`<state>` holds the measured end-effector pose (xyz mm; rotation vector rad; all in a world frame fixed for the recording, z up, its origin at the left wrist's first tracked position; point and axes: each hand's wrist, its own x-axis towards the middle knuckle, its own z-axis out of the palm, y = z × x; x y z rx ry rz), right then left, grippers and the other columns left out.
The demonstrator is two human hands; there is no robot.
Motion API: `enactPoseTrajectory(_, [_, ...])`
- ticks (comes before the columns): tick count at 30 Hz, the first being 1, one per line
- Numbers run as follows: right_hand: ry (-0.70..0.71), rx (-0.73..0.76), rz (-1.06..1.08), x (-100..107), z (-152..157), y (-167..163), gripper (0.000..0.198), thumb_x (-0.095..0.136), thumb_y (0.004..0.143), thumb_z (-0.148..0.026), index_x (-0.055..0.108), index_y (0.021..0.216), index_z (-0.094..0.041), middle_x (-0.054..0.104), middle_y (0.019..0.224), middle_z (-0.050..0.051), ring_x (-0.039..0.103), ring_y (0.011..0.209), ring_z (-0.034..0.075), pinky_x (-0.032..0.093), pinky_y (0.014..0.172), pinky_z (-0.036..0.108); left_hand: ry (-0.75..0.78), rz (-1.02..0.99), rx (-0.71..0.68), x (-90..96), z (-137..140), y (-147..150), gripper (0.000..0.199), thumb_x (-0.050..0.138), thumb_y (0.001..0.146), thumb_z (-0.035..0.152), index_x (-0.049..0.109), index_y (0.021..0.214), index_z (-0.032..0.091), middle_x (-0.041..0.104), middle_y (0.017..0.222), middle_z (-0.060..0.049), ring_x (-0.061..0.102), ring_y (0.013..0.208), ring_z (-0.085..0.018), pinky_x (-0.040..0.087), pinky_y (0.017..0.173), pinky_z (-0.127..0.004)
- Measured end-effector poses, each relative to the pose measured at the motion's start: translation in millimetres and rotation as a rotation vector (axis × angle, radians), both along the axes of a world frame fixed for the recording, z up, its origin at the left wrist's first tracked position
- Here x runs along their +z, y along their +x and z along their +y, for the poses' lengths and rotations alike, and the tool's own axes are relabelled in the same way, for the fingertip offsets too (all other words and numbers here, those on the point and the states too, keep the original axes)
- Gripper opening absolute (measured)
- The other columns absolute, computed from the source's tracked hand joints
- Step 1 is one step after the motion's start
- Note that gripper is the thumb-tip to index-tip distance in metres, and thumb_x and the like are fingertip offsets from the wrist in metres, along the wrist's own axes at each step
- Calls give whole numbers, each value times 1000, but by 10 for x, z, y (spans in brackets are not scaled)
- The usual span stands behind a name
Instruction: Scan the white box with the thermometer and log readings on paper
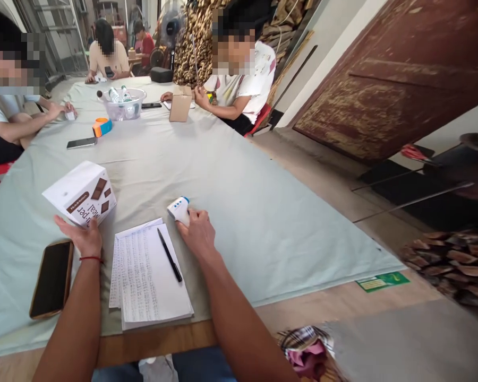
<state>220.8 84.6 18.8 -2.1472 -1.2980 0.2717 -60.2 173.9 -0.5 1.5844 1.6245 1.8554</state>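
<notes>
Just beyond the spread fingers of the left hand [84, 240], a white cardboard box with brown printing [91, 193] sits at a tilt, its near lower edge against the thumb; whether the hand bears its weight cannot be told, nor is its long axis clear. The left hand is the nearer one. Well to the right of the box, the fingers of the right hand [199, 232] curl around a white plastic handheld device with a blue end [178, 208]. Between both sets of fingers and nearer the body lies a stack of white handwritten paper [155, 305]. The box's inside is hidden. Far beyond the left fingers, a translucent plastic basin [121, 112] contains clear plastic bottles [126, 95].
</notes>
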Motion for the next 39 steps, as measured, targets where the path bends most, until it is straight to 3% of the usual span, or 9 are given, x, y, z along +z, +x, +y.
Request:
enactPoseTrajectory(2, [-74,-29,-128,-24,-7,50,43,65,83,-29,58,121,-11,59,111,18,57,103,30,44,84,39,95,131,121,66,-79,45,100,72,74,29,10,149,5,14,153,-27,11,148,-35,10,123,-51])
enactPoseTrajectory(5, [38,-34,-214,-23,-32,16,41,67,82,-30,58,118,-14,60,111,18,57,103,29,43,84,39,284,273,224,198,-219,173,89,68,79,34,19,148,5,21,148,-26,18,144,-36,15,120,-56])
enactPoseTrajectory(7, [103,75,-154,-35,-53,-70,27,66,84,-32,61,106,-19,65,98,11,60,91,25,43,78,35,363,357,211,271,-320,299,79,67,80,36,29,144,9,29,142,-23,27,138,-36,21,117,-56])
enactPoseTrajectory(11, [46,352,-3,-130,-88,-271,13,68,81,-34,61,86,-24,61,64,0,58,64,20,38,62,30,246,472,-136,270,-486,569,34,62,86,34,58,117,18,50,122,-12,48,120,-28,36,108,-48])
enactPoseTrajectory(15, [107,449,75,-159,-108,-317,12,63,75,-19,64,85,-27,62,64,0,57,66,19,37,62,29,55,682,-538,101,-521,696,12,60,89,30,68,94,23,64,112,-7,54,115,-25,36,106,-45])
enactPoseTrajectory(20, [323,425,512,-73,-97,-259,19,51,78,-30,66,88,-25,64,79,1,58,77,19,45,72,32,-77,765,-629,-45,-483,681,9,65,83,20,71,89,23,67,110,-5,55,113,-24,39,102,-44])
enactPoseTrajectory(24, [443,397,824,-94,-72,-313,34,62,73,-36,59,104,-23,58,82,-1,55,75,15,47,72,30,-85,750,-623,-80,-484,679,8,68,81,20,72,88,23,67,107,-5,55,112,-25,42,100,-44])
enactPoseTrajectory(31, [412,253,800,-189,-68,-482,32,50,84,-48,62,89,-18,49,62,-3,47,59,13,41,59,28,-85,735,-646,-154,-503,705,8,69,81,20,73,87,23,66,104,-5,54,108,-24,45,95,-42])
enactPoseTrajectory(39, [312,264,607,-318,-18,-566,17,55,70,-39,59,71,-22,63,66,0,55,62,17,49,66,32,-130,707,-651,-170,-523,716,9,70,81,20,74,87,24,66,103,-6,54,107,-24,48,92,-42])
